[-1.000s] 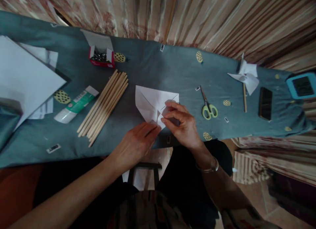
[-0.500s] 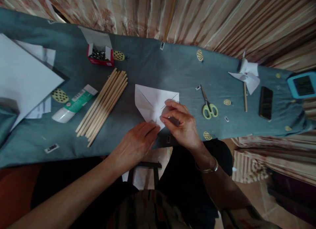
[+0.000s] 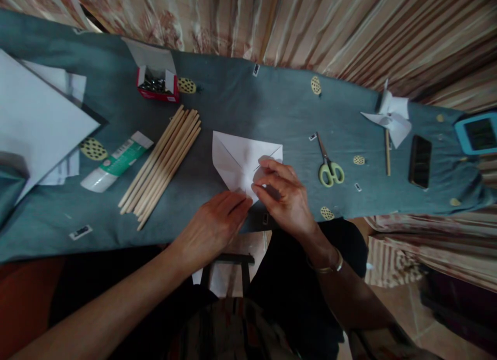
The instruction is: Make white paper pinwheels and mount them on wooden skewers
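A white sheet of paper (image 3: pixel 233 155) with slits running in from its corners lies near the front edge of the table, in the middle of the head view. My left hand (image 3: pixel 221 217) grips the paper's near corner, fingers pressed together. My right hand (image 3: pixel 285 191) has its thumb and index finger closed on a part of the same sheet, right of its centre. The fingers hide the near right part of the paper. Right of my hands lies a pair of scissors (image 3: pixel 330 172) with green handles.
Left are wooden sticks (image 3: pixel 163 163), a green-and-white tube (image 3: pixel 118 162), stacked paper (image 3: pixel 42 121) and an open red box (image 3: pixel 157 88) of small metal pieces. At right lie a paper pinwheel (image 3: pixel 392 116) on a stick, a phone (image 3: pixel 420 161) and a blue-framed device (image 3: pixel 477 133).
Both hands keep almost the same hold on the paper. The whole view has shifted very slightly; nothing else has visibly moved.
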A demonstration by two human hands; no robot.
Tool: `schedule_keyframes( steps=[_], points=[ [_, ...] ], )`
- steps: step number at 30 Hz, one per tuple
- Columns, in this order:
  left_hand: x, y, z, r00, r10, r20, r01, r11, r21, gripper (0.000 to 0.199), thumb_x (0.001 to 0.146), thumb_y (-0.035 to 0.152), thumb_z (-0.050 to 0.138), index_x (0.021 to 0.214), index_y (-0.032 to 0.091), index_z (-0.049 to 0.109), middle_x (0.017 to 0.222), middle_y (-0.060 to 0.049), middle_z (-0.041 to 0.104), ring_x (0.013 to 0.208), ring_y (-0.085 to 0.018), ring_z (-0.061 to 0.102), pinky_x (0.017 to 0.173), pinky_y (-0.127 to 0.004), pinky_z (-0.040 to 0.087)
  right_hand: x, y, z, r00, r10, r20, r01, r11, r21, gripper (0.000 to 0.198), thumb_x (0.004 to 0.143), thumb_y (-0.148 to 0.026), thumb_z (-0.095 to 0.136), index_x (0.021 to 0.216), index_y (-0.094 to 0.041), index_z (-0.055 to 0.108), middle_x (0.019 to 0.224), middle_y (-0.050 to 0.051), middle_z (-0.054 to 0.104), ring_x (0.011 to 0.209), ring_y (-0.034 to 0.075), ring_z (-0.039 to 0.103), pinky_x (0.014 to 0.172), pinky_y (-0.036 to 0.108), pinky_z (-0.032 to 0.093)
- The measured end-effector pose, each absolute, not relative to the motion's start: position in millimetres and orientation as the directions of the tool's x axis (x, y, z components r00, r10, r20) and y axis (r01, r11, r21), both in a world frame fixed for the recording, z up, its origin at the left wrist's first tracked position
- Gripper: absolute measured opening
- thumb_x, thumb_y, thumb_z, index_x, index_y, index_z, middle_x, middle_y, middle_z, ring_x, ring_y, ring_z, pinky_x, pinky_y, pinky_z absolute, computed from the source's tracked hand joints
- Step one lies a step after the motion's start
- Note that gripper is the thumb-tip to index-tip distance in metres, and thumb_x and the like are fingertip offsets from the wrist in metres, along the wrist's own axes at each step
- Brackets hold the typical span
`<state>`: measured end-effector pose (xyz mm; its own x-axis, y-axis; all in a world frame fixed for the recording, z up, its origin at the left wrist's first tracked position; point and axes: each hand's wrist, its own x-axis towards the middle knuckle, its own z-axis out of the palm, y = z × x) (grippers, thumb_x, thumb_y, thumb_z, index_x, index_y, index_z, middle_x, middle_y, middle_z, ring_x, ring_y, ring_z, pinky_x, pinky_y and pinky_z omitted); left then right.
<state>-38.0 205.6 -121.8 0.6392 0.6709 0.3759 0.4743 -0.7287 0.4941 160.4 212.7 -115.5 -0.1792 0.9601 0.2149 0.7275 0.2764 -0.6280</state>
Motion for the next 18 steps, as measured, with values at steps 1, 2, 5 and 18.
schedule_keyframes(
  steps=[1,2,5,18],
  points=[
    [-38.1,205.6,-121.7,0.644,0.671,0.368,0.475,-0.728,0.495,0.020,0.099,0.012,0.046,0.111,0.010,0.062,0.099,-0.011,0.070,0.088,-0.021,0.068,0.077,-0.035,0.063,160.0,212.1,-115.3,-0.185,0.959,0.215,0.729,0.280,-0.624,0.011,0.091,-0.023,0.063,0.095,-0.031,0.070,0.131,0.001,0.062,0.117,0.025,0.060,0.103,0.048,0.051],
    [-38.2,205.6,-121.6,0.647,0.670,0.363,0.475,-0.727,0.496,0.019,0.098,0.012,0.047,0.111,0.010,0.062,0.099,-0.012,0.070,0.088,-0.021,0.068,0.077,-0.035,0.063,159.6,211.6,-115.1,-0.195,0.956,0.219,0.730,0.290,-0.618,0.014,0.092,-0.023,0.061,0.099,-0.032,0.070,0.133,0.001,0.061,0.117,0.025,0.060,0.103,0.048,0.051],
    [-38.4,205.3,-121.9,0.651,0.669,0.358,0.477,-0.728,0.492,0.020,0.097,0.011,0.049,0.111,0.009,0.062,0.100,-0.012,0.070,0.089,-0.022,0.068,0.078,-0.036,0.062,158.2,210.4,-115.1,-0.248,0.934,0.257,0.742,0.353,-0.569,0.021,0.095,-0.022,0.056,0.108,-0.032,0.069,0.137,0.002,0.059,0.119,0.024,0.058,0.103,0.046,0.052],
    [-37.9,205.2,-121.1,0.648,0.673,0.356,0.482,-0.725,0.491,0.018,0.096,0.010,0.050,0.109,0.010,0.062,0.101,-0.011,0.070,0.091,-0.022,0.068,0.079,-0.036,0.062,154.5,207.2,-116.8,-0.325,0.905,0.275,0.787,0.420,-0.451,0.031,0.098,-0.018,0.048,0.122,-0.028,0.066,0.142,0.007,0.055,0.128,0.026,0.054,0.108,0.047,0.050]
  ],
)
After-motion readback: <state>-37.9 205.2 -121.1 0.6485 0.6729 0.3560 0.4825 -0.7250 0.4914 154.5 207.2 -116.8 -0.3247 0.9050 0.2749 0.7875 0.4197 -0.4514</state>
